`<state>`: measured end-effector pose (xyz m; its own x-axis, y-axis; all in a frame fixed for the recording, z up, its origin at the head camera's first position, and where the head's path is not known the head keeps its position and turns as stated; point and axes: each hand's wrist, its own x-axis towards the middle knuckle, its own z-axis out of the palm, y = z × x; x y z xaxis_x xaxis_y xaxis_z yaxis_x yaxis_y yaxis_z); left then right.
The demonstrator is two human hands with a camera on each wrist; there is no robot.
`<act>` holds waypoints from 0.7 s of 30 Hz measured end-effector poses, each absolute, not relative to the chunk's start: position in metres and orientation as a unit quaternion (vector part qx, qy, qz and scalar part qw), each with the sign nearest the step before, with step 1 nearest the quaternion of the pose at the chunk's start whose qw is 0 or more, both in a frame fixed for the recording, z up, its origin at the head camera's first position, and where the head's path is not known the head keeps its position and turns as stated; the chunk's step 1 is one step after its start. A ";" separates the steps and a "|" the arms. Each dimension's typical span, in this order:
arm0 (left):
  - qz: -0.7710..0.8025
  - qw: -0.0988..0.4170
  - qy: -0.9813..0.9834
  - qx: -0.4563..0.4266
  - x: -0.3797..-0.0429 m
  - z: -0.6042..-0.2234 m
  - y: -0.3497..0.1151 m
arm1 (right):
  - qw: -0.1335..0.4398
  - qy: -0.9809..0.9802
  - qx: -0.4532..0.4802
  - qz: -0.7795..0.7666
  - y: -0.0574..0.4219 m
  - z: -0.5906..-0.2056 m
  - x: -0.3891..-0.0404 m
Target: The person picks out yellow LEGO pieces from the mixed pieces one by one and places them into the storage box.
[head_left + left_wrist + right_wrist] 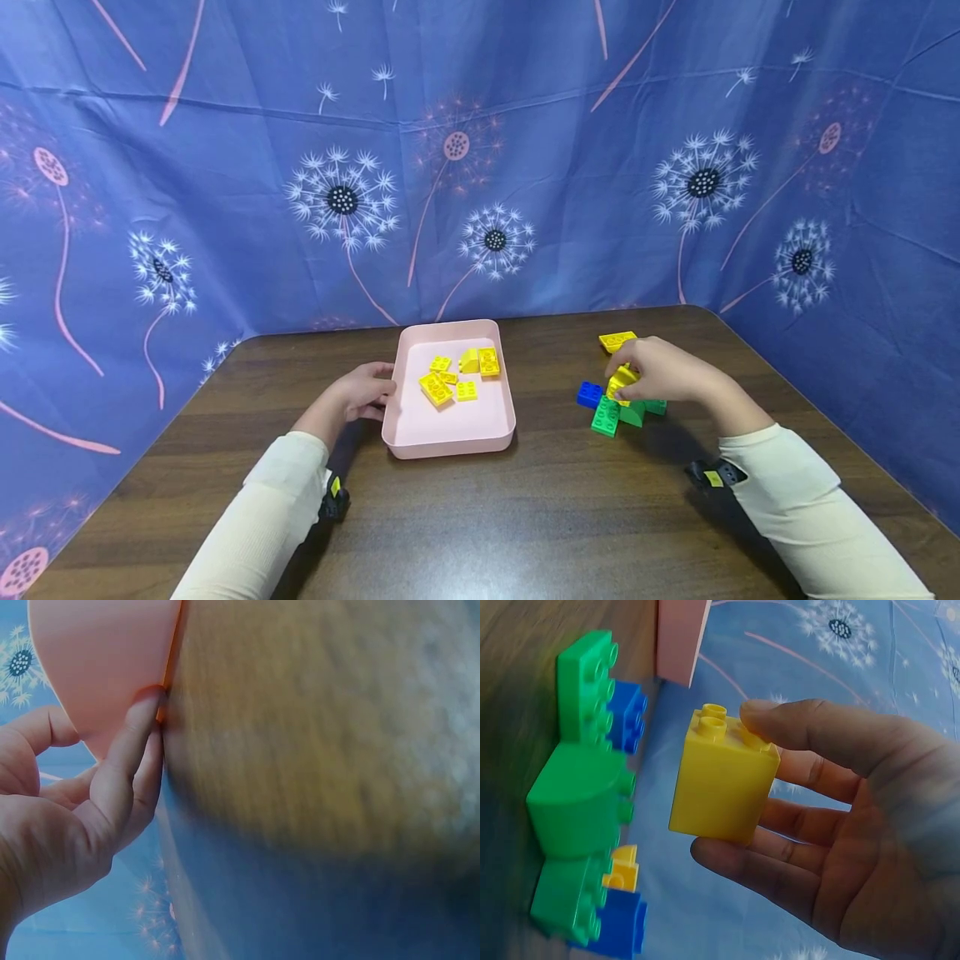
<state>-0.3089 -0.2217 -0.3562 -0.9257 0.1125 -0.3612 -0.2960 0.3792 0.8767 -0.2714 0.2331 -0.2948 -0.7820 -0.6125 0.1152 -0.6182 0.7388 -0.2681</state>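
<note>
My left hand (362, 392) is at the left side of a shallow pink tray (450, 429). In the left wrist view its thumb is at the rim and its fingertips touch the low part of the tray wall (105, 660). My right hand (663, 371) holds a tall yellow toy brick (724, 780) between thumb and fingers, studs showing. It hovers by a small group of bricks: a blue brick (589, 394), a green brick (605, 417) and a rounded green brick (581, 799). Several yellow bricks (436, 389) lie inside the tray.
Behind the right hand lies another yellow brick (617, 341). In the right wrist view a second blue brick (622, 922) sits beyond a green brick (566, 896). The brown wooden table (450, 525) meets a blue dandelion-print cloth (570, 250) at its far edge.
</note>
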 end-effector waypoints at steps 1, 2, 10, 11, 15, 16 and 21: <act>0.555 0.184 0.809 -0.057 -0.309 -0.356 -0.222 | 0.010 -0.931 0.332 0.147 0.231 -0.294 -0.272; 0.555 0.184 0.809 -0.059 -0.309 -0.356 -0.221 | 0.009 -0.930 0.335 0.148 0.228 -0.294 -0.272; 0.556 0.187 0.808 -0.047 -0.308 -0.355 -0.222 | 0.017 -0.920 0.360 0.154 0.208 -0.291 -0.278; 0.557 0.186 0.808 -0.049 -0.308 -0.355 -0.223 | 0.020 -0.919 0.361 0.156 0.204 -0.290 -0.279; 0.555 0.183 0.810 -0.043 -0.308 -0.354 -0.222 | 0.025 -0.915 0.366 0.168 0.187 -0.287 -0.282; 0.556 0.184 0.809 -0.047 -0.308 -0.355 -0.222 | 0.026 -0.913 0.369 0.170 0.182 -0.286 -0.283; 0.557 0.183 0.809 -0.049 -0.308 -0.356 -0.221 | 0.016 -0.914 0.367 0.174 0.160 -0.281 -0.286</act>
